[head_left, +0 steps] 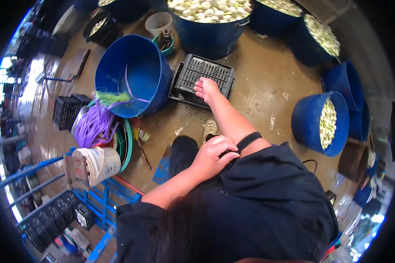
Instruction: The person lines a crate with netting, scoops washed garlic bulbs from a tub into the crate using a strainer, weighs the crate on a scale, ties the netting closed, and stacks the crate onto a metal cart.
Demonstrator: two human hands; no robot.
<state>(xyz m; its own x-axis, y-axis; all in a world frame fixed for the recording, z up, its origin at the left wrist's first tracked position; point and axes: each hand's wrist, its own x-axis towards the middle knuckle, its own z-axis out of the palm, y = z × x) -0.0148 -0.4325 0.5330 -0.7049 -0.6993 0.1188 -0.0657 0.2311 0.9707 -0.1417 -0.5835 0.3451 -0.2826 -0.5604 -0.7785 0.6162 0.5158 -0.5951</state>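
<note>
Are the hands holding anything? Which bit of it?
The left hand seems to grip the black band on the right arm, by its side nearest that hand. Nothing shows in the right hand.

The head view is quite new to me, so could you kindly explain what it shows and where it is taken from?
There is no machine: this is a bare-handed person, filmed by one camera worn on their head, looking forward and down. The left hand is on the right arm, beside a black band. The right hand, fingers curled, shows in front of a black crate; I see nothing held in it. On the wet-looking floor stand blue tubs, some with pale bulbs, and purple strands sit near one.
</note>
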